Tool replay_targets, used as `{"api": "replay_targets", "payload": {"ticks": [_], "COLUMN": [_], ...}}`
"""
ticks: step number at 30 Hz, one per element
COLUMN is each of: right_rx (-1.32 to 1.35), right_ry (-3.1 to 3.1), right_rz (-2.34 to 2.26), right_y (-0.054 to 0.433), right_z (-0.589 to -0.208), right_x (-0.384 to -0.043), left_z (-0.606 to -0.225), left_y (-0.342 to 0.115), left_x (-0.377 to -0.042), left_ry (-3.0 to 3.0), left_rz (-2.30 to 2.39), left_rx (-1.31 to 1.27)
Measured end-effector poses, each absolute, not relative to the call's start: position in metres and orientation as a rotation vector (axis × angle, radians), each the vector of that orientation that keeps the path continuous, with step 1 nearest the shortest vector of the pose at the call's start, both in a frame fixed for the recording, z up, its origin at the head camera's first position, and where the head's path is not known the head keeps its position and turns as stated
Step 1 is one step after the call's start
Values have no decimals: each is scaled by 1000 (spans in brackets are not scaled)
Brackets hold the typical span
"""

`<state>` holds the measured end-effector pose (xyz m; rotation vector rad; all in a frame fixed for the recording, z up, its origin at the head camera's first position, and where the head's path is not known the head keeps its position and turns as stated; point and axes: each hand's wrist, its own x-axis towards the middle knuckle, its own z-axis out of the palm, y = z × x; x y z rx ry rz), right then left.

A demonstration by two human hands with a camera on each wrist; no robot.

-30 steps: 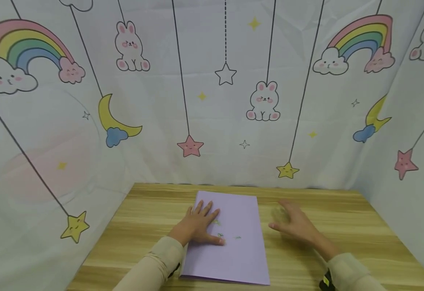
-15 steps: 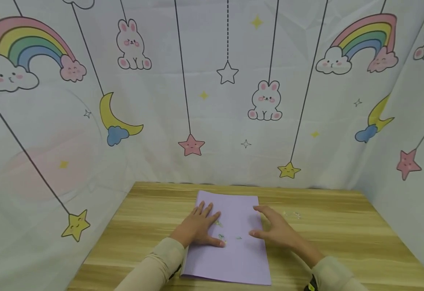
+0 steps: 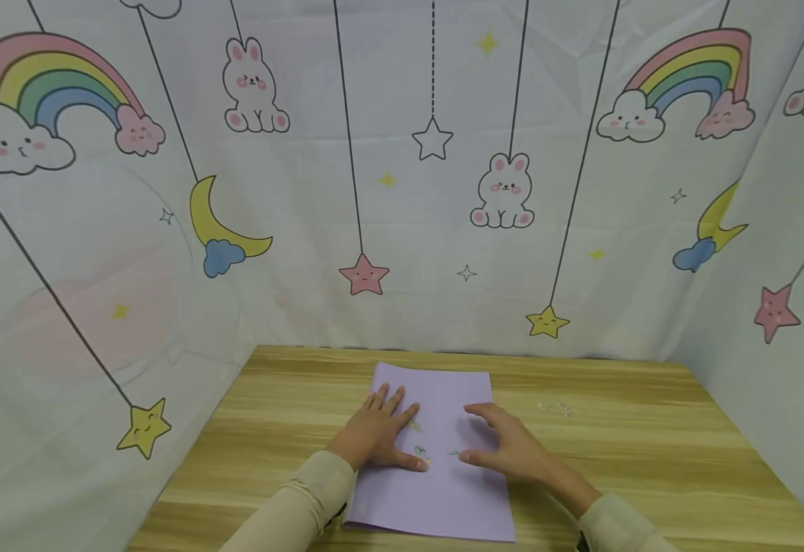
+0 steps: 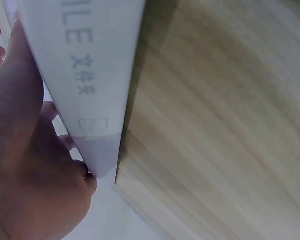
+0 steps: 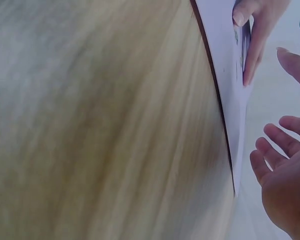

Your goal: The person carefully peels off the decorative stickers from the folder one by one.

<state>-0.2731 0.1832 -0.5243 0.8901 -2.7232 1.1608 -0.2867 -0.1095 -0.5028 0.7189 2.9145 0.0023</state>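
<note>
Lilac file folder on the table
The left hand lay spread on its left side; the right hand, fingers parted, hung above its right.

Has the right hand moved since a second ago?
Yes, the right hand has moved left: its fingertips were right of the purple folder, above the wooden table, and are now over the folder's right part.
</note>
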Motion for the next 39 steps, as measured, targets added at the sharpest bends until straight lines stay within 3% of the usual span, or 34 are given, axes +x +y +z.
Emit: {"api": "replay_targets", "payload": {"ticks": [16,27,39], "right_rx": [1112,984,1036], "right_ry": [-2636,-2739,-2718], "right_rz": [972,1009,888], "right_y": [167,158,156], "right_z": [-531,-533,-531], "right_x": [-275,-273,-270], "left_z": [-507,-506,-503], "left_y": [-110,-109,-108], "left_x": [-288,-287,-286], "left_ry": [2926,2941,2931], "left_rz": [-14,-34,-18], "left_rx": [755,768,756]}}
